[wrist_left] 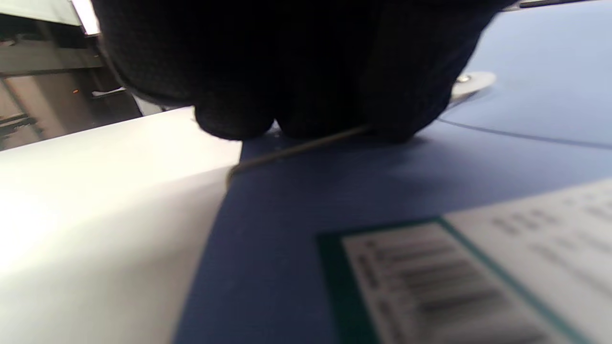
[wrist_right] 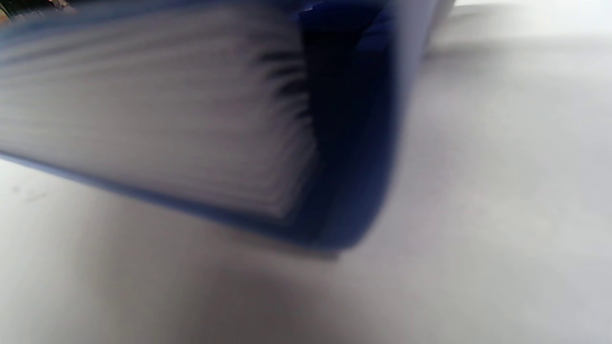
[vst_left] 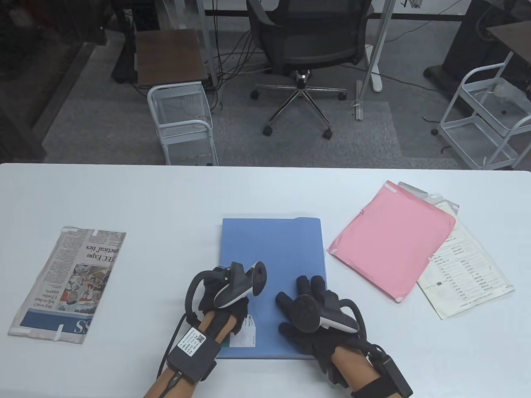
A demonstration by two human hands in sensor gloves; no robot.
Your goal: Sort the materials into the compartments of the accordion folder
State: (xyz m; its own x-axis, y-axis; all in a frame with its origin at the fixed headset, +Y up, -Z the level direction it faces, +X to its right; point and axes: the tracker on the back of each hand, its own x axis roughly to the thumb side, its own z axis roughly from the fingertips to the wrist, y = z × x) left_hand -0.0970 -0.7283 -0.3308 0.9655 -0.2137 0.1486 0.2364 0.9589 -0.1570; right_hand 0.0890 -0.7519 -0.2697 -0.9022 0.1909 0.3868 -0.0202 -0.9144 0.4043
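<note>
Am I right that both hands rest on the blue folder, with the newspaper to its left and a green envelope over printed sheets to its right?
Not quite: the envelope is pink, not green, as the table view shows. The rest stands: the left hand and right hand rest on the blue folder, the newspaper lies to its left, and the envelope lies over printed sheets to its right.

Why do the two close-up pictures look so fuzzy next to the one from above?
Table view: sharp and evenly lit; the newspaper headlines read clearly. Left wrist view: the left hand is a dark, unfocused mass pressed near the lens, and the label on the blue folder is smeared. Right wrist view: the folder's pleated edge is blurred, too close to focus.
</note>
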